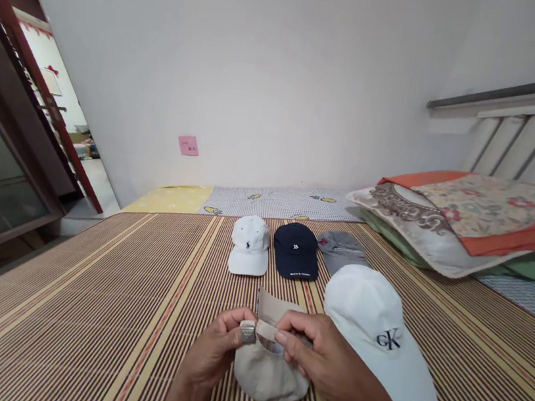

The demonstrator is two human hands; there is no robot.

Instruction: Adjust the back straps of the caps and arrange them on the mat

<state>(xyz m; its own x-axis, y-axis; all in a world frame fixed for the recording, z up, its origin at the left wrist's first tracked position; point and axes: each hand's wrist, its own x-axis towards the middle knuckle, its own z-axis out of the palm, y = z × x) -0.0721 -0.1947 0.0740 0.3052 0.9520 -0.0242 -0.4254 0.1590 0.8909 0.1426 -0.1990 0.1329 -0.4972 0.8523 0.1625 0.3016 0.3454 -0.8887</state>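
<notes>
A beige baseball cap (269, 380) lies on the striped mat with its back opening and strap toward my hands. My left hand (214, 346) pinches the strap end beside a silver metal buckle (248, 332). Between the fingers of my right hand (319, 350) is the other part of the cap's strap (268, 331), near the rim of the opening. The cap's brim (277, 307) points away from me, partly hidden behind the right hand. Close to my right forearm sits a white cap (364, 307) with dark letters on its front.
Beyond my hands stand a white cap (249, 248) with a small dark logo, a navy cap (296, 251) and a grey cap (342, 252) in a row. Pillows (409, 214) are piled at the right. The striped mat (96, 322) covers the bed by the wall.
</notes>
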